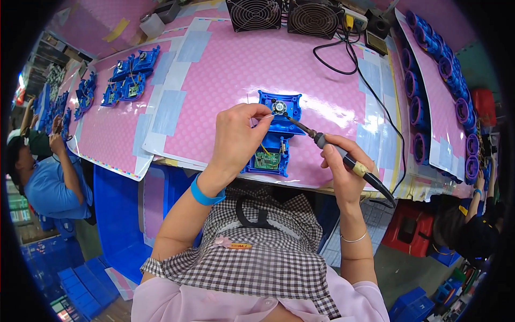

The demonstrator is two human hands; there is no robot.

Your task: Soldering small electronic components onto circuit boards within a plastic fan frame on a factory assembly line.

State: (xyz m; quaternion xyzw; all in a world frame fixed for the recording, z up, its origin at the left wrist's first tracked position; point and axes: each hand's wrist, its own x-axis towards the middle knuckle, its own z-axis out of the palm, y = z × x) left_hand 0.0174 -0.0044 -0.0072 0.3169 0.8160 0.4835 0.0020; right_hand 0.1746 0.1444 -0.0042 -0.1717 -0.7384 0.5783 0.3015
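Observation:
A blue plastic housing (284,110) lies on the pink mat, with a small round metal speaker (279,107) in its upper half and a green circuit board (266,159) in its lower half. My left hand (236,137) pinches a thin solder wire (264,116) whose end reaches the speaker. My right hand (343,172) grips a soldering iron (343,156) like a pen; its tip touches the speaker's edge. Its black cable runs off past my right wrist.
Two black fans (284,15) stand at the table's far edge. More blue housings (129,75) lie at the left, and purple rings (429,86) line a strip at the right. Another person (45,172) works at the left; blue crates (86,279) sit on the floor.

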